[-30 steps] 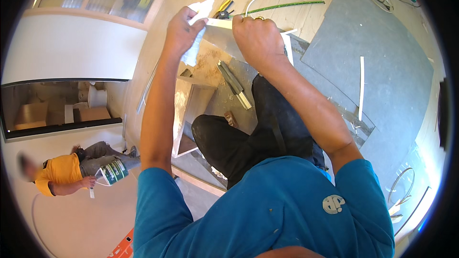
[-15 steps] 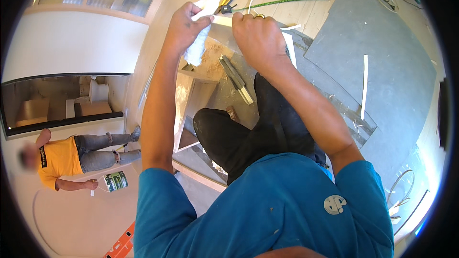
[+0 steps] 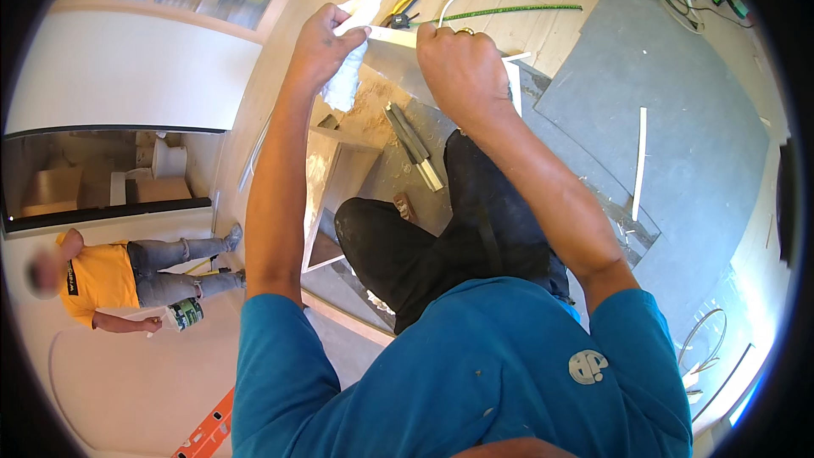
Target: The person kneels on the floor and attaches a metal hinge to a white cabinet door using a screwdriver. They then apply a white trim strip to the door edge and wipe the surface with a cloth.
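Note:
My left hand [image 3: 322, 44] is closed on a crumpled white cloth [image 3: 342, 85], pinching one end of a thin pale strip [image 3: 394, 37] between thumb and finger. Further along, my right hand [image 3: 466, 68] is wrapped round the same strip in a fist. Between the two hands the strip stretches nearly level. A short white end [image 3: 518, 57] shows beyond my right fist; I cannot tell whether it belongs to this strip. Below the hands, a pair of long grey metal pieces [image 3: 410, 140] lies near sawdust [image 3: 370, 106].
An open wooden box [image 3: 318, 203] stands beside my left forearm. Yellow-and-black tools [image 3: 399, 13] and a green tape-like strip [image 3: 513, 11] lie beyond my hands. A loose white strip [image 3: 640, 161] rests on grey sheeting [image 3: 695, 110]. At left, a person [image 3: 106, 276] carries a bucket [image 3: 185, 314].
My right hand has shifted slightly right, and a little more strip shows between my hands. The grip of both hands stays the same. The person's bucket has swung left and up.

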`<state>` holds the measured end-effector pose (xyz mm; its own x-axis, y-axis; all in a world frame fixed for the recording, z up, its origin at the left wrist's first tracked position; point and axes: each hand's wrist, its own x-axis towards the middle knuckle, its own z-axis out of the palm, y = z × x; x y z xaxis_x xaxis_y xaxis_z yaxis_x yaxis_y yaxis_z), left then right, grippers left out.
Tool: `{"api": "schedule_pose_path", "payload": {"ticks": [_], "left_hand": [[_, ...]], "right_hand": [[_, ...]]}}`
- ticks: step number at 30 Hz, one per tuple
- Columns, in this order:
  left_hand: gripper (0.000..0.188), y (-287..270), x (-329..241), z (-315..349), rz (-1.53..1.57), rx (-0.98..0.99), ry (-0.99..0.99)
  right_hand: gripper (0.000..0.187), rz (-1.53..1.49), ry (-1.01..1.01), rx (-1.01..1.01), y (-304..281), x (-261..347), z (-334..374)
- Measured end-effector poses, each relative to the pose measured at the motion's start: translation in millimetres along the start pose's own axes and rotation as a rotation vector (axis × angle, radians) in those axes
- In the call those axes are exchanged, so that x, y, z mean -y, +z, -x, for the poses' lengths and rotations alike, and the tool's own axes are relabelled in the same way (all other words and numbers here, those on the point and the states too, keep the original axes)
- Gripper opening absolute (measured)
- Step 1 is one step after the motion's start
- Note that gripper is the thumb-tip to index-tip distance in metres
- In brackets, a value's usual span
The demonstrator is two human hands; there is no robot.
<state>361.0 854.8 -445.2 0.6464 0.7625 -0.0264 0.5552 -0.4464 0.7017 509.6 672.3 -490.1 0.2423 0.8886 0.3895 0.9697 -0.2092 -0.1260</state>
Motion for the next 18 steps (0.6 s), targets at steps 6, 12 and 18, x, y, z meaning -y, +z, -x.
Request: {"api": "schedule_pose_path", "payload": {"ticks": [6, 12, 18], "left_hand": [[0.037, 7, -1, -16, -0.027, 0.045, 0.004], [0.037, 4, 14, -19, -0.034, 0.014, 0.027], [0.03, 8, 1, -18, -0.045, 0.064, 0.02]], "right_hand": [[0.012, -0.008, 0.023, 0.026, 1, -5, -10], [0.011, -0.019, 0.007, 0.04, 8, -5, -12], [0.011, 0.021, 0.021, 0.066, 6, -3, -11]]}}
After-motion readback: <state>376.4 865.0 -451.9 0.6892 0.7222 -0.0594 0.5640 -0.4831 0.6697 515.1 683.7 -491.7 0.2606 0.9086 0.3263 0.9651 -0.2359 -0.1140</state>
